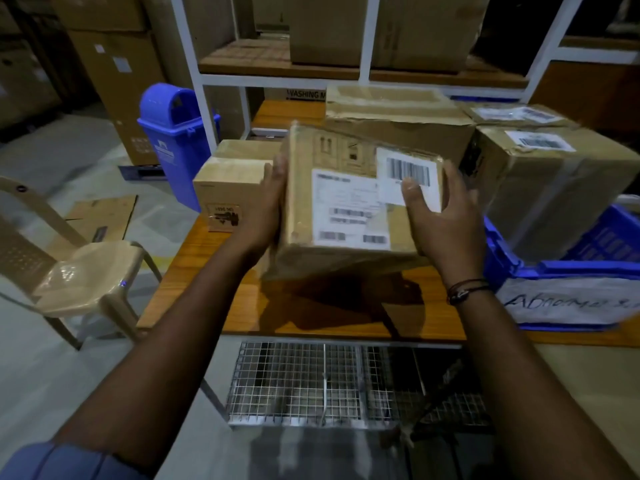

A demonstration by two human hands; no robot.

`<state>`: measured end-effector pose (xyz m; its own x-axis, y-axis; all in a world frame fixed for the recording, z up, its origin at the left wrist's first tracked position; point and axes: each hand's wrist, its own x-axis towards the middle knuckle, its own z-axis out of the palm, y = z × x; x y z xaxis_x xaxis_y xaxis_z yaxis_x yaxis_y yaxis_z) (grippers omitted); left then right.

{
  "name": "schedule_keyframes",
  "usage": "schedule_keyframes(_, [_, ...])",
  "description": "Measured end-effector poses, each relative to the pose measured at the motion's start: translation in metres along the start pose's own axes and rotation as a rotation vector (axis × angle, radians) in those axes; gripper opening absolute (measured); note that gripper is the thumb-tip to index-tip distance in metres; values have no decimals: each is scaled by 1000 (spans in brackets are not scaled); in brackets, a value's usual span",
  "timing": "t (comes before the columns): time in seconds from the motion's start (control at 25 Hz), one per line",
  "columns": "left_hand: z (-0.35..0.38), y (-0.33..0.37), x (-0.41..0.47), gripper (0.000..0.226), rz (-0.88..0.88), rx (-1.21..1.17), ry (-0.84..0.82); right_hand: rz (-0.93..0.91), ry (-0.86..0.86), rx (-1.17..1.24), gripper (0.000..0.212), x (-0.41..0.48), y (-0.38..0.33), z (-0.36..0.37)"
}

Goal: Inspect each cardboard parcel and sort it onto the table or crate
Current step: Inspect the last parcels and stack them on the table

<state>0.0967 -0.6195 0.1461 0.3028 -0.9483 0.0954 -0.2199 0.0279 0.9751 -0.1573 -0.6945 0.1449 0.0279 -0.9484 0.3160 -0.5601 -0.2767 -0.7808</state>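
Observation:
A cardboard parcel (301,209) with white shipping labels and barcodes is held tilted above the wooden table (207,292). My left hand (266,206) grips its left side. On the right side my right hand (440,216) holds it, the thumb lying over a barcode label. A blue plastic crate (540,268) with a handwritten white label stands at the table's right and holds a large taped parcel (554,188).
A small box (228,188) and a wide flattened box (394,116) sit on the table behind the parcel. A blue bin (173,140) and a beige plastic chair (79,271) stand to the left. A wire-mesh rack (311,382) lies below the table edge. Shelving with cartons rises behind.

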Motion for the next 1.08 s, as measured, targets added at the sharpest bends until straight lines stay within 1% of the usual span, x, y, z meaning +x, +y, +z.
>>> schedule_keyframes(0.04, [0,10,-4,83,23,-134,-14,-60,50,-132,77,-4,-10,-1])
schedule_keyframes(0.08, [1,18,-5,67,45,-139,12,-115,92,-260,74,-9,-18,-1])
schedule_keyframes(0.12, [2,26,-8,63,57,-17,56,-152,114,-354,73,-12,-21,3])
schedule_keyframes(0.16, [6,29,-7,68,68,182,108,-171,115,-422,73,-14,-22,6])
schedule_keyframes(0.24, [22,32,-12,82,121,670,214,-165,61,-501,72,-11,-30,14])
schedule_keyframes(0.28, [30,31,-15,82,179,863,241,-186,21,-537,73,-10,-35,18])
schedule_keyframes(0.32, [35,30,-16,81,218,986,251,-231,-15,-578,73,-8,-41,23])
schedule_keyframes(0.36, [36,29,-13,80,225,1047,249,-300,-46,-615,74,-6,-46,29])
schedule_keyframes(0.44, [33,27,-9,79,212,1094,264,-426,-104,-662,73,-4,-55,42])
schedule_keyframes(0.48, [31,25,-6,78,205,1108,274,-455,-123,-677,72,-2,-56,46])
schedule_keyframes(0.64, [34,26,-1,78,191,1118,279,-444,-120,-717,72,3,-54,50])
schedule_keyframes(0.8, [31,25,-1,78,207,1113,278,-467,-173,-713,70,5,-55,44])
schedule_keyframes(0.88, [26,25,3,79,214,1093,262,-426,-168,-709,73,9,-50,34])
schedule_keyframes(1.0, [21,23,8,80,221,1048,223,-304,-107,-714,77,11,-43,26])
schedule_keyframes(1.08, [21,27,9,79,239,933,213,-239,-136,-635,80,13,-43,23])
